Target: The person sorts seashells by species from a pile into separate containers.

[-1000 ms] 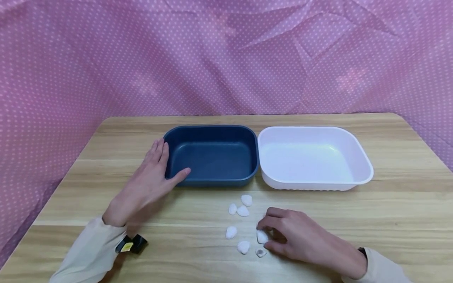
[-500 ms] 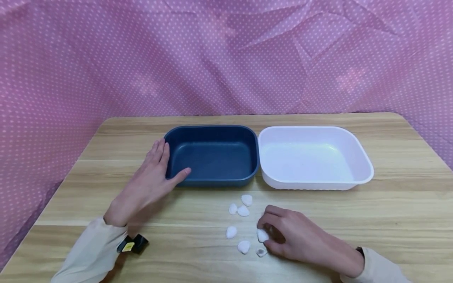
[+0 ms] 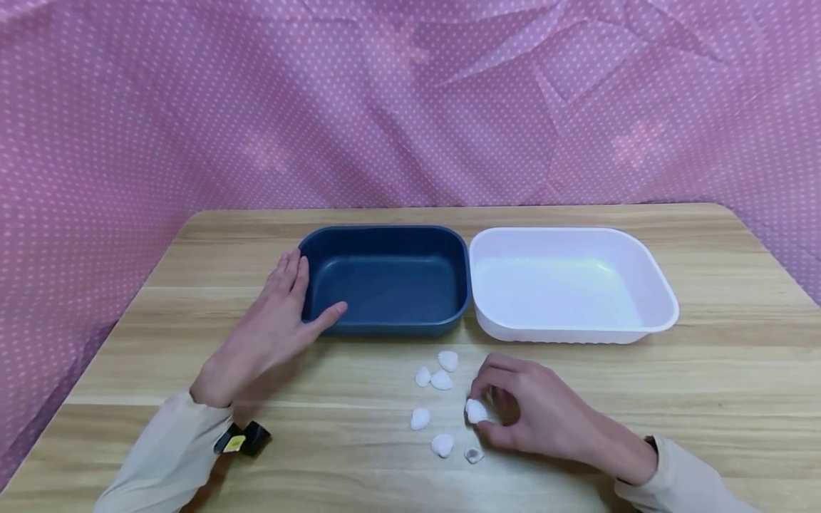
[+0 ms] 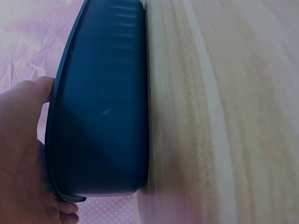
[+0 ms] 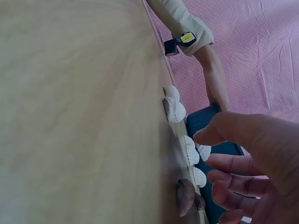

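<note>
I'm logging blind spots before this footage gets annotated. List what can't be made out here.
Head view: print on the yellow label, too small to read.
Head view: underside of the shell pinched by the right hand, turned away from the camera.
Left wrist view: inside of the blue bin, hidden by its own wall.
Left wrist view: part of the left hand, cut off by the left edge.

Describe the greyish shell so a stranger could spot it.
In the head view, on the wooden table, find the white basin, then the right hand below it, pinching a white shell. Just below that lies the greyish shell, its dull centre unlike its plain white neighbours.
</note>
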Demonstrator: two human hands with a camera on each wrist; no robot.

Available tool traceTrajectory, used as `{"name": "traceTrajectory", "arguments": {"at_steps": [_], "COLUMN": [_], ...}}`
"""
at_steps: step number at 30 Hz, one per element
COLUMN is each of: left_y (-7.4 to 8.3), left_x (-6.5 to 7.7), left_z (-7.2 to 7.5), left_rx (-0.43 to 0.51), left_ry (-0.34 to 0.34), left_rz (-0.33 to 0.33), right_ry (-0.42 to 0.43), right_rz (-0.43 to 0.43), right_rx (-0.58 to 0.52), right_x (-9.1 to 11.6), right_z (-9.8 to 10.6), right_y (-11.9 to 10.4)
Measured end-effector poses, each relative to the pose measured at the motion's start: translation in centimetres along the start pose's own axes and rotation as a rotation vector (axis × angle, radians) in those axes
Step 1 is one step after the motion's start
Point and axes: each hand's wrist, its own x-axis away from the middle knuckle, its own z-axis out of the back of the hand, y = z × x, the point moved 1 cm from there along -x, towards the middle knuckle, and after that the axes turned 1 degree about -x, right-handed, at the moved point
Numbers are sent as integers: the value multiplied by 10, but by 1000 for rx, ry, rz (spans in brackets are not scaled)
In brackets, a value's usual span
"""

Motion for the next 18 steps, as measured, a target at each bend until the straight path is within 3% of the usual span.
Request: {"name": "traceTrajectory", "arguments": {"at_steps": [9,15,18], "left_y": [-1,-1,-1], "left_x": [0,1,1], "left_z": [2,2,1], "left_rx": [-4,-5,-6], "left_ry": [-3,-9,-6], "left_rz": [-3,-10,-11], "right_ry": [32,104,115], "right_rz": [-15,6,-32], "right_rx": [24,23,12], "right_x": [-13,-29,-37], "right_z": [9,17,21], "right_y": [-4,-9,-11]}}
